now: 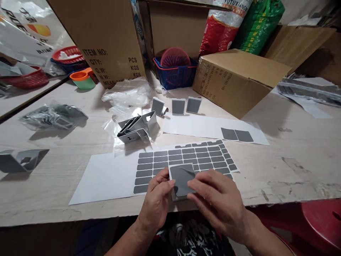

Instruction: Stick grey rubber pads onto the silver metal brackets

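A square metal piece with a grey pad (pixel 182 180) on its face is held over the table's front edge. My left hand (pixel 157 199) grips its left side, thumb on the front. At its right edge, the fingertips of my right hand (pixel 217 199) are pinched on the grey pad, whose upper right part looks creased. Beneath and behind lies a white sheet (pixel 97 176) with rows of grey rounded stickers (pixel 160 159). Another white strip (pixel 186 125) farther back bears two grey squares (pixel 236 135). Three small stands with grey faces (pixel 178 106) are upright behind it.
Bent metal pieces (pixel 137 128) lie on plastic left of centre, with a bagged bundle (pixel 54 117) farther left. Another metal piece (pixel 23 160) sits at the left. Behind are a blue basket (pixel 173 76) and cardboard boxes (pixel 226 80). A red stool (pixel 321 220) stands lower right.
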`<state>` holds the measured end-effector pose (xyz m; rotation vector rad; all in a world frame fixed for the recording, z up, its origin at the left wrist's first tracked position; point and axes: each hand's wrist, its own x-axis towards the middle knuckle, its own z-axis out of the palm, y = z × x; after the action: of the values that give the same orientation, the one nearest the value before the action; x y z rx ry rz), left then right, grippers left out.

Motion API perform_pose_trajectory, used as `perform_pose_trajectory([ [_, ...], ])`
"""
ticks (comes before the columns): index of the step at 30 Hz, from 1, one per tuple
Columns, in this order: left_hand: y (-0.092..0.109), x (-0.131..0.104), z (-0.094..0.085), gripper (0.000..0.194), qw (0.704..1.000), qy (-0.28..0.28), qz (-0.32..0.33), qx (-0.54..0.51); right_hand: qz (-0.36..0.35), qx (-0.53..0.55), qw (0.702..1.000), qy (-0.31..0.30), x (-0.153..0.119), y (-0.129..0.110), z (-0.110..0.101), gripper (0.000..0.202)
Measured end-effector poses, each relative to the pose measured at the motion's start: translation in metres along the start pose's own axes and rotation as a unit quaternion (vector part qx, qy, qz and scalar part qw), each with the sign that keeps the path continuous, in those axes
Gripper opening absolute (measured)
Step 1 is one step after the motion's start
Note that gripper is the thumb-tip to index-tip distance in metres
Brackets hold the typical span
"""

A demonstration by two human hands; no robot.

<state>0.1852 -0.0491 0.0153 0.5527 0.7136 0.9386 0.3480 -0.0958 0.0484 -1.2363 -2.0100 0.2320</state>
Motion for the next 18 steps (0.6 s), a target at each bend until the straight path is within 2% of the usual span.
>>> perform_pose_trajectory([
  [2,0.0,0.0,0.002,0.023,1.0,-0.016,0.001,0.003,-0.045,-0.057,0.997,-0.04,0.001,-0.004,-0.002,0.02],
  [5,0.0,-0.001,0.005,0.023,1.0,-0.022,0.003,0.002,-0.071,-0.115,0.989,-0.065,0.005,-0.006,-0.001,0.016],
  [11,-0.001,-0.001,0.012,0.003,0.999,0.041,0.026,-0.005,-0.095,-0.173,0.978,-0.069,0.004,-0.008,0.005,0.02],
  [15,0.0,0.001,0.017,0.026,0.996,0.084,0.006,-0.005,-0.123,-0.17,0.976,-0.064,0.001,-0.011,0.007,0.026],
  [18,0.0,0.005,0.021,0.033,0.995,0.097,-0.003,0.01,-0.135,-0.18,0.972,-0.063,0.001,-0.013,0.008,0.029],
])
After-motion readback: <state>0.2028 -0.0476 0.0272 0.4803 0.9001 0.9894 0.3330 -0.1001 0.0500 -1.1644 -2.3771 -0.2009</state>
